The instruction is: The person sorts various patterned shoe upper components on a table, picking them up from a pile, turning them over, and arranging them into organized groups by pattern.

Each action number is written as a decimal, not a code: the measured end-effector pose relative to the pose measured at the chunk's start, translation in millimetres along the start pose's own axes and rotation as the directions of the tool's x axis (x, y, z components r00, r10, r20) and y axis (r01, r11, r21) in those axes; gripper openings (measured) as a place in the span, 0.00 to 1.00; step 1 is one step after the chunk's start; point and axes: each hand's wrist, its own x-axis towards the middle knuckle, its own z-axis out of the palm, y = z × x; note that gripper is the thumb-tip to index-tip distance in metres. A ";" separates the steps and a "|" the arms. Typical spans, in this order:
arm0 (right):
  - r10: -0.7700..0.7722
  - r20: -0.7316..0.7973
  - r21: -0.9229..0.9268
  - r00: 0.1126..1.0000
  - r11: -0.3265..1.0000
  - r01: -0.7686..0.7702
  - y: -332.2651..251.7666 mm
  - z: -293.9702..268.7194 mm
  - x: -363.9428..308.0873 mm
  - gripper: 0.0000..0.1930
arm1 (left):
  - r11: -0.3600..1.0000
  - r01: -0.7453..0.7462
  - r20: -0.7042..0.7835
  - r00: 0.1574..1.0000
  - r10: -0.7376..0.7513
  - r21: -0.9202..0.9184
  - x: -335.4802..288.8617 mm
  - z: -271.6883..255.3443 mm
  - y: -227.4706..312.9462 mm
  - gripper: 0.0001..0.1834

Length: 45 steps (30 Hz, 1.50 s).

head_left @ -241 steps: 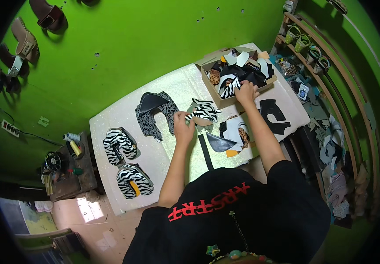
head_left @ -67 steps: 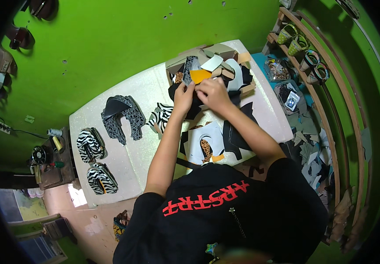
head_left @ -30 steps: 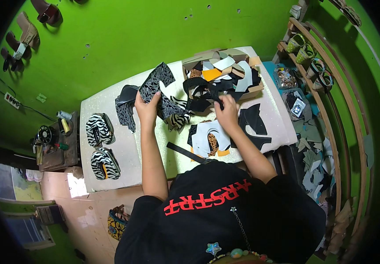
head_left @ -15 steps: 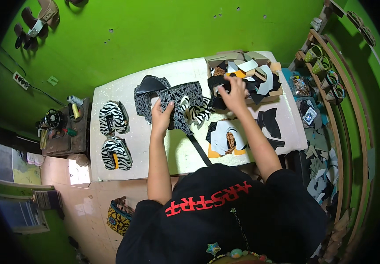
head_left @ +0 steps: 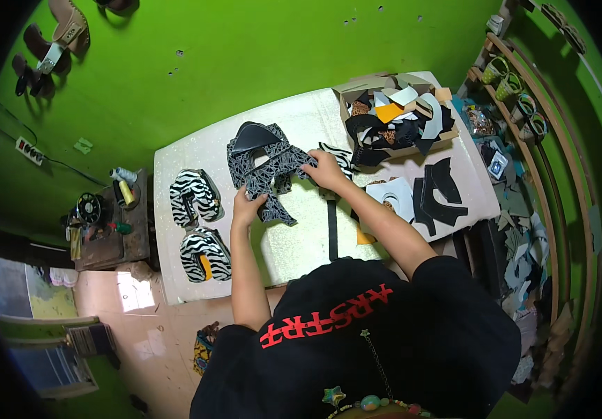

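Observation:
A curved black-and-grey patterned shoe-upper piece [head_left: 278, 170] is stretched between my hands. My left hand [head_left: 248, 207] pinches its lower left part, and my right hand [head_left: 325, 170] grips its right end. More of the same patterned material lies beneath and behind it, with a smooth black curved piece [head_left: 254, 137] on top. Part of a zebra-striped piece [head_left: 339, 159] shows just beyond my right hand. Below that hand a black strip [head_left: 333, 230] lies on the pale table [head_left: 297, 255].
Two zebra-striped curved pieces [head_left: 195, 194] lie at the table's left. On the right are black cut pieces [head_left: 439, 199] and white ones [head_left: 393, 194]. A cardboard box [head_left: 412, 150] of scraps stands behind them. A sewing machine [head_left: 88, 208] sits far left; a wooden rack [head_left: 534, 105] holds shoes.
My right hand has left the scrap box and taken the patterned piece's right end. My left hand has shifted lower along the piece, which is now spread and turned differently.

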 end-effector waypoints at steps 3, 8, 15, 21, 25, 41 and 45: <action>0.051 0.034 0.023 0.998 0.998 -0.052 -9.7 22.6 6.7 0.15 | 1.000 0.010 -0.044 0.999 -0.011 -0.017 11.5 -25.9 -26.7 0.16; 0.001 -0.111 0.008 0.994 1.000 0.000 -4.6 47.6 30.0 0.12 | 0.999 -0.048 -0.074 0.996 0.046 -0.023 46.4 -48.0 -31.5 0.14; 0.025 -0.164 -0.023 0.986 0.999 -0.029 -2.2 82.8 66.3 0.11 | 0.981 -0.130 -0.239 0.957 0.162 0.144 94.6 -70.6 -46.1 0.14; 0.096 -0.309 -0.067 0.946 0.990 -0.122 12.4 98.2 76.9 0.10 | 0.980 -0.109 -0.265 0.953 0.150 0.164 106.5 -56.5 -42.5 0.15; 0.183 -0.320 -0.042 0.930 0.978 -0.206 3.5 103.6 77.9 0.11 | 0.982 -0.181 -0.251 0.949 0.189 0.053 118.7 -64.2 -57.3 0.15; 0.154 -0.365 -0.245 0.918 0.935 -0.255 -12.7 92.2 42.6 0.26 | 0.827 0.010 -0.504 0.797 0.333 0.562 65.7 -17.9 -8.4 0.27; 0.037 -0.349 -0.236 0.936 0.964 -0.126 9.0 80.6 0.7 0.25 | 0.812 -0.115 -0.381 0.840 0.387 0.572 41.8 18.0 -6.1 0.27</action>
